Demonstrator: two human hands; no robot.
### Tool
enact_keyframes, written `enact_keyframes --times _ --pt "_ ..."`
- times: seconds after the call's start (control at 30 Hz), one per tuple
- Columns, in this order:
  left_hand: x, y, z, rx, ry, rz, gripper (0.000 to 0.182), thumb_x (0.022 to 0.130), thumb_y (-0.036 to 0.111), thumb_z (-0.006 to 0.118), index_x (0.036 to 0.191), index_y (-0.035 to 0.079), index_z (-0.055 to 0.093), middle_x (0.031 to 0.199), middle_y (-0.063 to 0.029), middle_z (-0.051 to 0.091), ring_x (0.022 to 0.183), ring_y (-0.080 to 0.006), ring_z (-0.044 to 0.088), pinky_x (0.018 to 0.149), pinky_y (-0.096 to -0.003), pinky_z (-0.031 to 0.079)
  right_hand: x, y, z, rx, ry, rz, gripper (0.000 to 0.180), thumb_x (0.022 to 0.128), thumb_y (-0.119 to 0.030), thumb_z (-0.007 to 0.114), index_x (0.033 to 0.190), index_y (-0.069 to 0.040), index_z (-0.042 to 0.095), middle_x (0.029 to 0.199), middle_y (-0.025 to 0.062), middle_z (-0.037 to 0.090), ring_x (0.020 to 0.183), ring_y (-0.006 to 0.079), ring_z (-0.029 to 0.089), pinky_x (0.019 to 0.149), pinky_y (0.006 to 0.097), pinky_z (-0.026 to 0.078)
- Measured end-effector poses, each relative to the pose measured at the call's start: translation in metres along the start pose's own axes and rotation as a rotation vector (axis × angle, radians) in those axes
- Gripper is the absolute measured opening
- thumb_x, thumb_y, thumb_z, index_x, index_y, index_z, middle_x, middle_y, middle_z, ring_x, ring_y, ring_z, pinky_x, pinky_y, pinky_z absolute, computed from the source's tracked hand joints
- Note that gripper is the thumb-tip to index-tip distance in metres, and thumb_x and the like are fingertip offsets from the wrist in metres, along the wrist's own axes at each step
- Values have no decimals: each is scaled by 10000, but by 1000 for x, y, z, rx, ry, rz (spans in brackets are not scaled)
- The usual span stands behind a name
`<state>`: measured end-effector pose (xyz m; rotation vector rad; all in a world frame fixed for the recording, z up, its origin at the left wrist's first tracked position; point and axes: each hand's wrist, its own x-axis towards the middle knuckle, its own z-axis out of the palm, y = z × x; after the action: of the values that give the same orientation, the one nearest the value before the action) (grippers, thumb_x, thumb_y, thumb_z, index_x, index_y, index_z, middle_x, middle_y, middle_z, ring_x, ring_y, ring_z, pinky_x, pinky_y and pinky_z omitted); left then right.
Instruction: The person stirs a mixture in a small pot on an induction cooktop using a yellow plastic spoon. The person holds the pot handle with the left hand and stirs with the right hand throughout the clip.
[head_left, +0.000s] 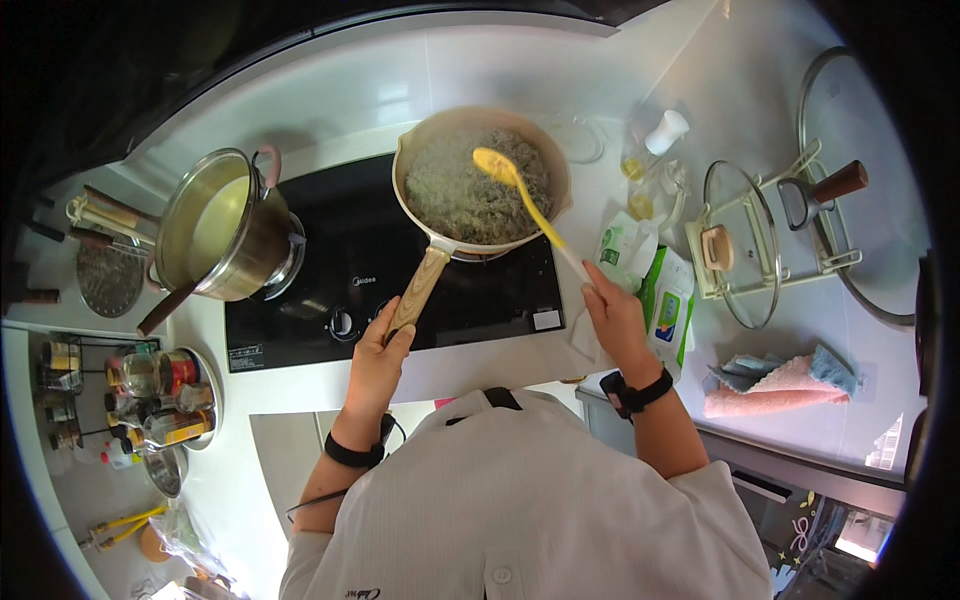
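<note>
My left hand (381, 358) grips the wood-patterned handle (421, 289) of a cream frying pan (405, 191) on the right side of the hob. Crumbled dark food, perhaps minced meat, (480, 214) fills the pan's base, and steam blurs its left part. In my right hand (616, 319) is the pale handle end of a yellow cooking spoon (534, 208). Its head, with bits of food on it, is over the pan; whether it touches the food I cannot tell.
A steel pot (251, 255) with pale liquid stands on the left burner of the black Midea hob (315, 315). Wipes packs (667, 300), a glass lid (739, 296) on a rack and a pink-blue cloth (780, 386) lie rightward. Seasoning bottles (176, 427) crowd the left counter.
</note>
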<state>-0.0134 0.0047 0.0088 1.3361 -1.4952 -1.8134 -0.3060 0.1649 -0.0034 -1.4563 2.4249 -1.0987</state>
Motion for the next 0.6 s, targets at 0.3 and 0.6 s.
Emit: enact_keyframes --times 0.3,0.6 --pt "1 -3 -3 -8 -7 3 486 934 137 621 1386 12 494 850 32 522 710 -46 441 607 -187 374 58 -18 -21 -360 91 -143 336 917 -197 616 1244 -123 610 773 151 651 645 342 641 584 409 514" --pt "3 -5 -1 -46 -16 34 480 937 130 622 1381 1 494 893 38 540 752 -43 450 678 -182 386 60 -44 -25 -427 -159 -307 331 907 -222 607 1231 -155 615 703 116 614 632 328 623 584 449 504"
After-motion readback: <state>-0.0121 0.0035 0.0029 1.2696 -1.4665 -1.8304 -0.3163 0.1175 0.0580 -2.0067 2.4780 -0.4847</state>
